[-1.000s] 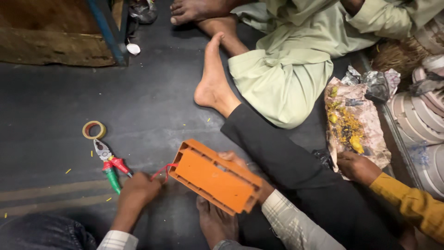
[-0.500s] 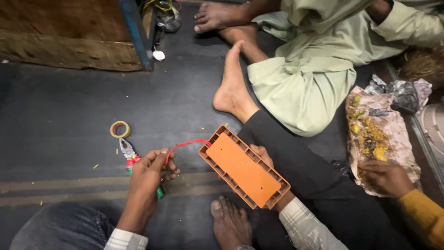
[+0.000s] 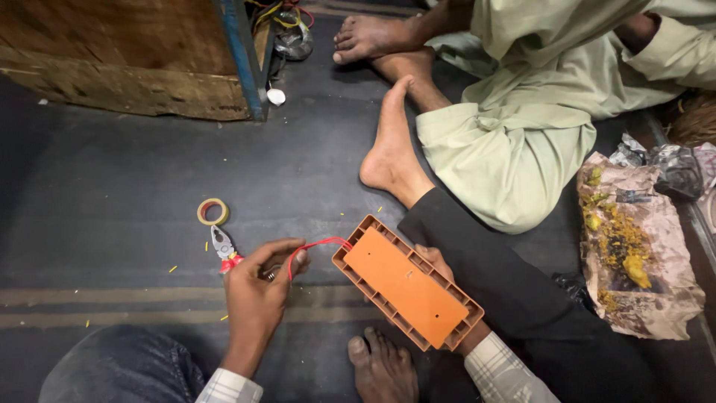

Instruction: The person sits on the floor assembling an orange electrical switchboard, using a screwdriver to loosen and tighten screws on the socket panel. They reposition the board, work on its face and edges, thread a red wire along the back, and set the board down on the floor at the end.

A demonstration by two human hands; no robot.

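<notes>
Now, L hand [image 3: 257, 287] pinching red wire [image 3: 317, 245], R hand [image 3: 440, 269] under orange box [image 3: 406, 282]

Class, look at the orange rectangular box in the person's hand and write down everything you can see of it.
The orange box is a long, shallow rectangle that looks like moulded plastic, with a flat plain panel facing up and a ribbed rim round its edge. It lies tilted diagonally above the dark floor, held from underneath by the right hand, whose fingers show at its far edge. A red wire leaves its upper-left corner and runs to the left hand, which pinches it.
</notes>
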